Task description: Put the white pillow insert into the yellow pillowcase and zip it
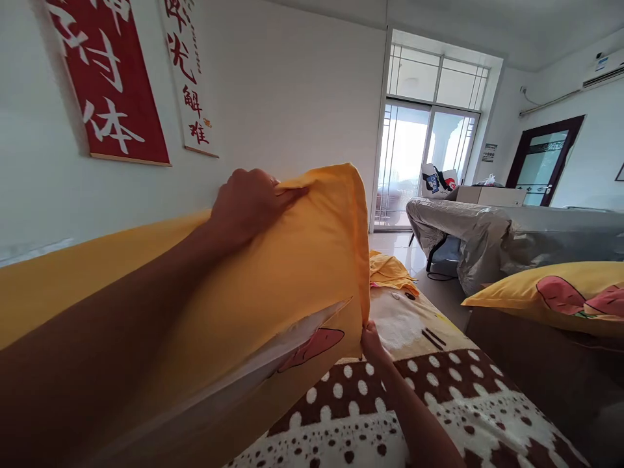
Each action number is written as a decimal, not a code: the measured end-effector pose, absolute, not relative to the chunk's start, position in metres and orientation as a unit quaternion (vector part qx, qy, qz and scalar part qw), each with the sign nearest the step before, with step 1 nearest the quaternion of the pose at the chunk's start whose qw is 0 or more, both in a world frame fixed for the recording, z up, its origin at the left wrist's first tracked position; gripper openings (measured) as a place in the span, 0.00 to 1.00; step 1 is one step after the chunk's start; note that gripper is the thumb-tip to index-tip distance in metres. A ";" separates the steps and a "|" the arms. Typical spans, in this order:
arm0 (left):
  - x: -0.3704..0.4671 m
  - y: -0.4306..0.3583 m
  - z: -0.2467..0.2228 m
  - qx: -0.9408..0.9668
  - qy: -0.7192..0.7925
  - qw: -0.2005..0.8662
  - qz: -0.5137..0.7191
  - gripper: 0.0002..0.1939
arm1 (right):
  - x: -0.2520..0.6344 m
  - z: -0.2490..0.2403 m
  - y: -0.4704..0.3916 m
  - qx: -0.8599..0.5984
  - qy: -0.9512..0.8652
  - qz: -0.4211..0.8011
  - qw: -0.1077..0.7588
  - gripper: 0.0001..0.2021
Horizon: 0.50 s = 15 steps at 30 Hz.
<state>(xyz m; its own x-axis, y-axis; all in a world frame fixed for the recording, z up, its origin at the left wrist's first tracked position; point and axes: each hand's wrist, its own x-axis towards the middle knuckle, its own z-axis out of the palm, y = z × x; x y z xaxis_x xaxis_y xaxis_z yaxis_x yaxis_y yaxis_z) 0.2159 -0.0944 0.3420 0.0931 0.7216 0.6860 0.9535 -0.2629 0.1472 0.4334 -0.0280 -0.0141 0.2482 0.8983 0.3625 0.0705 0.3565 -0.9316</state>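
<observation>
A yellow pillowcase [312, 253] with a pink printed shape stands raised in front of me. Its long slit gapes on the near side and shows a white pillow [299, 331] inside. My left hand [248, 201] grips the top edge, fingers curled over the cloth, a little left of the upper corner. Lower down on the right, my right hand [375, 344] pinches the pillowcase at its side edge near the bottom corner. Part of the case lies behind my left forearm.
Beneath is a brown and cream patterned blanket [439, 377] with crumpled yellow cloth [390, 270] at its far end. Another yellow pillow [560, 292] lies at right. Beyond stands plastic-covered furniture [517, 234] bearing a box [487, 195]. A wall with hanging scrolls [121, 97] borders the left.
</observation>
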 end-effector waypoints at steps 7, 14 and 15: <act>0.210 -0.080 0.333 -0.742 -0.576 0.133 -0.317 0.38 | 0.457 -0.031 -0.018 -0.440 -0.477 0.376 0.661 0.11; 0.206 -0.070 0.339 -0.709 -0.602 0.102 -0.352 0.37 | 0.423 -0.028 -0.035 -0.328 -0.468 0.531 0.626 0.13; 0.206 -0.070 0.339 -0.712 -0.601 0.102 -0.350 0.37 | 0.409 -0.026 -0.034 -0.314 -0.462 0.536 0.633 0.12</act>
<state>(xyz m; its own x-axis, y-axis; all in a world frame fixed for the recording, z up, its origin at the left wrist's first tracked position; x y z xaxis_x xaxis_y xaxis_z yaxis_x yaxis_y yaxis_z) 0.2057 -0.0698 0.3394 0.0337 0.7829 0.6212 0.9263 -0.2578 0.2747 0.4090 -0.0343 -0.0263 -0.0014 0.9688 0.2480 -0.3886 0.2280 -0.8928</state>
